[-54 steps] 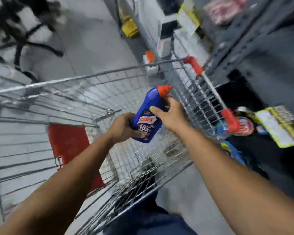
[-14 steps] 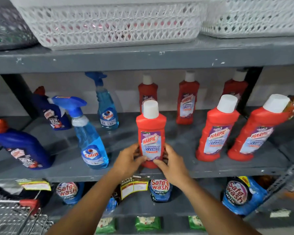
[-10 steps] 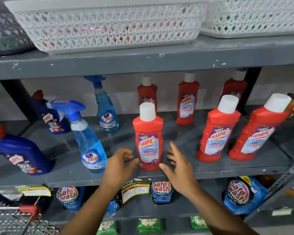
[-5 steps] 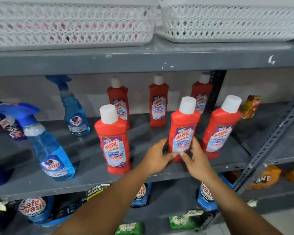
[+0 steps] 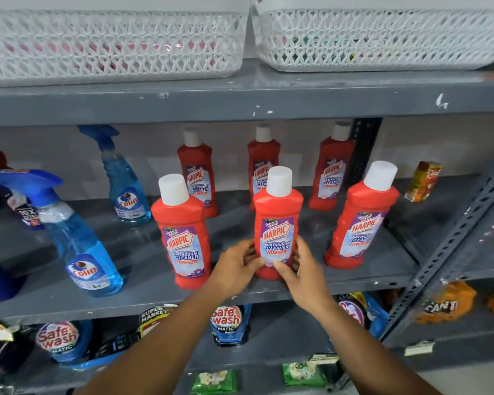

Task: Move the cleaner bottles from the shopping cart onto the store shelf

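Observation:
A red Harpic bathroom cleaner bottle with a white cap stands upright near the front of the grey shelf. My left hand and my right hand clasp its base from either side. Two more red Harpic bottles flank it in the front row, one to the left and one to the right. Three others line the back row. The shopping cart is out of view.
Two blue Colin spray bottles and dark blue bottles fill the shelf's left. White lattice baskets sit on the shelf above. Safewash pouches lie on the shelf below. A slanted metal upright borders the right side.
Both hands let go of the left front Harpic bottle and took hold of the middle one. The view shifted right, and the middle bottle now stands a little further left, facing me.

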Tool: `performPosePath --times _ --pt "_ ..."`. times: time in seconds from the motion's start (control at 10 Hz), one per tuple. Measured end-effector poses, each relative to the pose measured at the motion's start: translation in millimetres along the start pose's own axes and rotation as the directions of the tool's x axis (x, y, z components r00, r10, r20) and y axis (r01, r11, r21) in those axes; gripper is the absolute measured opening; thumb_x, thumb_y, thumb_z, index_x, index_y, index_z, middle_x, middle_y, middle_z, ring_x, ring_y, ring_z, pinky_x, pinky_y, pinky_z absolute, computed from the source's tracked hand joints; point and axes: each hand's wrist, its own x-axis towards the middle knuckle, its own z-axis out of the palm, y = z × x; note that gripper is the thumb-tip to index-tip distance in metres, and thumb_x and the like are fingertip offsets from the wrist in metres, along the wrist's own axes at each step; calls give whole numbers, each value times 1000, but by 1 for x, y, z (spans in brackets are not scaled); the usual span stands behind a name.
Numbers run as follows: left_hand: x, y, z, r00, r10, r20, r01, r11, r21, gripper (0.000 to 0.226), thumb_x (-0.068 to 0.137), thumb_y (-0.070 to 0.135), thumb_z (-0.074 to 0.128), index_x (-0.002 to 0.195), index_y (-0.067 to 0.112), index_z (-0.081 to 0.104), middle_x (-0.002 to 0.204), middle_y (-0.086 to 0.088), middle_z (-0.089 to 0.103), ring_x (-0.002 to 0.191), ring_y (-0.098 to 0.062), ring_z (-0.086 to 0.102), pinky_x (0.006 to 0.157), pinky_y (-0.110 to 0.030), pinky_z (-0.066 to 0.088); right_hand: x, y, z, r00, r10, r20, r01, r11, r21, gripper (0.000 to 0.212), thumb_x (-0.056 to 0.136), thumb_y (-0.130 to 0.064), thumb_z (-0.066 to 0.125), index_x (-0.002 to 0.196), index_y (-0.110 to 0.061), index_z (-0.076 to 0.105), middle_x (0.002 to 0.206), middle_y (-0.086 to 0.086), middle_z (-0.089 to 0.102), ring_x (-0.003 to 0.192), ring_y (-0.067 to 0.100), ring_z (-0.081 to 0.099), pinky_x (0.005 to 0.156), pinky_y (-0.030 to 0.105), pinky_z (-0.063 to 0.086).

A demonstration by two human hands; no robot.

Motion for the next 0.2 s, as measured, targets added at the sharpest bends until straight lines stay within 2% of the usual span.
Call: performPosePath --times 0.1,0.2 --pt "-7 3 3 1000 -20 12 19 999 40 52 85 11 62 134 17 45 132 -4 61 119 -11 59 105 -38 46 -4 -2 -2 999 -21 30 20 1000 11 69 77 -43 67 132 -60 28 135 -12 57 123 7 56 105 43 48" --pt "-23 6 2 999 -41 -29 45 989 142 52 86 18 62 135 17 43 133 -4 59 118 -13 58 104 -36 47 -9 2 -8 997 -30 -78 38 995 96 84 81 -34 70 149 -31 20 145 -8 44 131 11 48 110 38 41"
